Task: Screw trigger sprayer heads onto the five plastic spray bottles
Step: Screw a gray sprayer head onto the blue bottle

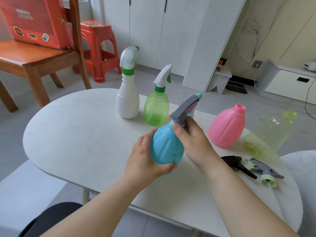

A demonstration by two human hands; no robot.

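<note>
My left hand (145, 159) grips the belly of a blue bottle (166, 146), tilted above the white table (77, 134). My right hand (193, 141) curls round the collar of the grey and teal sprayer head (186, 106) sitting on that bottle's neck. Behind stand a white bottle (127, 101) and a green ribbed bottle (156, 108), each with a sprayer head on. To the right a pink bottle (225, 127) and a pale yellow bottle (266, 134) have open necks. A black sprayer head (239, 165) and a grey and pale green one (266, 173) lie loose on the table.
A wooden chair (39, 62) carrying a red box (34, 21) and a red plastic stool (99, 48) stand beyond the table at the left. White cabinets (171, 31) line the far wall. A second white table top (304, 168) shows at the right edge.
</note>
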